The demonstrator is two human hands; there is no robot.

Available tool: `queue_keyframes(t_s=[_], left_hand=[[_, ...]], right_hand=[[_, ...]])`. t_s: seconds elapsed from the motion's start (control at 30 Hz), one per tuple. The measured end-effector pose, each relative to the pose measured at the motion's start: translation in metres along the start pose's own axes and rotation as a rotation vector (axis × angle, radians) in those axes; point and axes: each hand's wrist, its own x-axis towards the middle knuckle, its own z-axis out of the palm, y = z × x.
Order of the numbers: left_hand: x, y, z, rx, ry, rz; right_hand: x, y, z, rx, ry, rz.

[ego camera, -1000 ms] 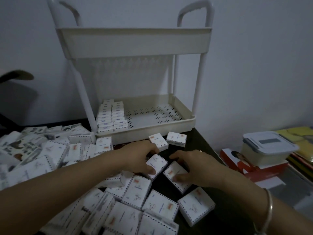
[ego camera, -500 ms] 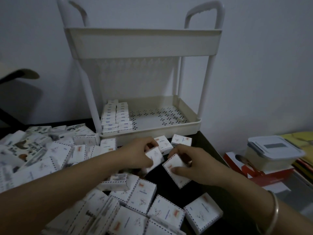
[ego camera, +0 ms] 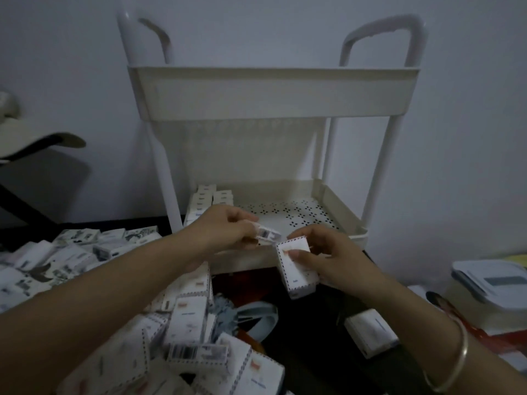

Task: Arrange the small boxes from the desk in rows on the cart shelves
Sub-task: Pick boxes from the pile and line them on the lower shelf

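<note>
A cream two-tier cart (ego camera: 273, 92) stands on the dark desk against the wall. Two short rows of small white boxes (ego camera: 211, 199) fill the left back of its lower shelf (ego camera: 339, 208). My left hand (ego camera: 228, 228) grips one small box (ego camera: 266, 233) edge-on, just over the lower shelf's front rim. My right hand (ego camera: 328, 256) holds another small white box (ego camera: 296, 267) with a dashed border, thumb on its top face, right in front of that rim. A heap of loose small boxes (ego camera: 188, 315) covers the desk at left and front.
A lidded plastic container (ego camera: 496, 283) sits on a red box at the right edge. One loose box (ego camera: 370, 330) lies on the desk under my right forearm. A grey strap-like item (ego camera: 256, 315) lies among the boxes. A dark chair (ego camera: 34, 146) stands at far left.
Both hands lifted a box each off the desk and rose toward the cart's lower shelf. The left-hand box turned edge-on. The camera moved closer to the cart.
</note>
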Motion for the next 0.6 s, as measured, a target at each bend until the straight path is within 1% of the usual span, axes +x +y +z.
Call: queue_keyframes(t_s=[0.07, 0.17, 0.27, 0.3, 0.4, 0.47, 0.53, 0.6], left_hand=[[0.011, 0.001, -0.008, 0.071, 0.052, 0.028], [0.028, -0.002, -0.018, 0.180, 0.190, 0.109], [0.053, -0.015, -0.026, 0.113, 0.307, 0.160], [0.063, -0.020, -0.029, 0.129, 0.357, 0.194], [0.094, -0.030, -0.035, 0.358, 0.545, 0.323], [0.114, -0.024, -0.035, 0.486, 0.650, 0.388], [0.133, -0.013, -0.036, 0.611, 0.716, 0.362], [0.150, -0.007, -0.039, 0.763, 0.738, 0.306]], right_hand=[[0.018, 0.002, 0.001, 0.048, 0.044, 0.013], [0.047, 0.004, 0.005, 0.125, 0.117, 0.036], [0.085, 0.000, 0.006, 0.085, 0.171, -0.004], [0.099, -0.003, 0.006, 0.066, 0.184, -0.017], [0.149, -0.004, 0.015, 0.052, 0.238, -0.047], [0.178, 0.002, 0.024, 0.076, 0.299, -0.028], [0.206, 0.012, 0.035, 0.089, 0.345, 0.024], [0.225, 0.021, 0.041, 0.035, 0.358, 0.062]])
